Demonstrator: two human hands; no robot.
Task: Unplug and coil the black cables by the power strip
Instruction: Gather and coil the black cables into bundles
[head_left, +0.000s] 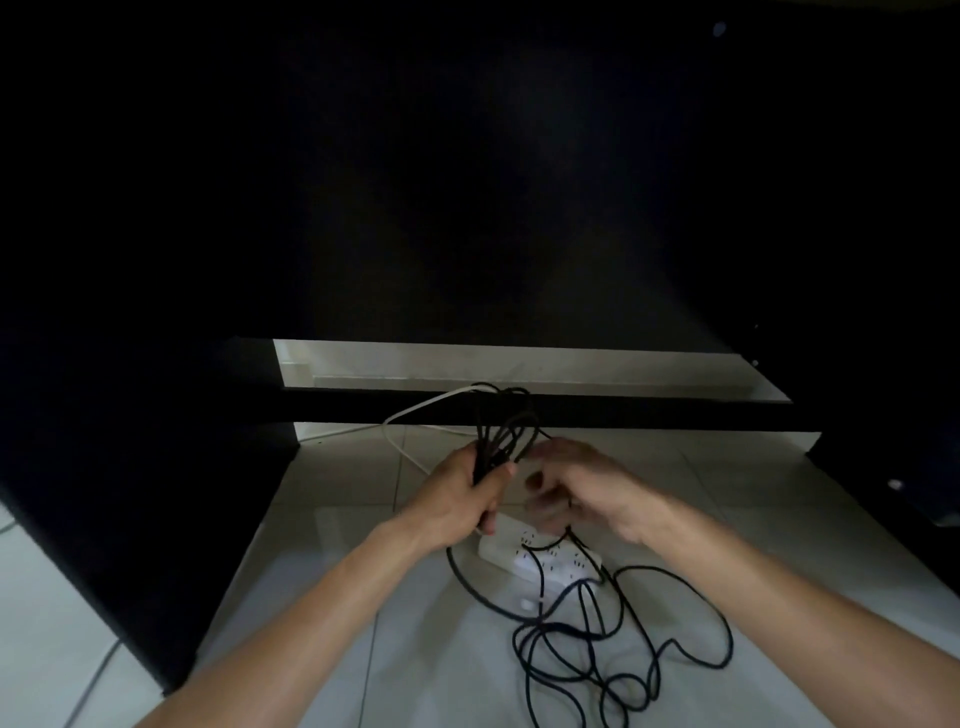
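Desk: dark, fills upper view; crossbar right behind your hands. No legible writing anywhere.
Floor: pale tile.
Cable: black, slack tangled on floor, crossing strip.
Strip: white, below your hands; white cord runs behind.
Left hand: fist round coil.
Right hand: fingers curled, blurred; cannot tell grip.

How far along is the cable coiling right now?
Partly done. The left hand grips a bundle of black cable loops, and the right hand feeds more in. A long tangle of black cable lies loose on the floor tiles beside the white power strip.
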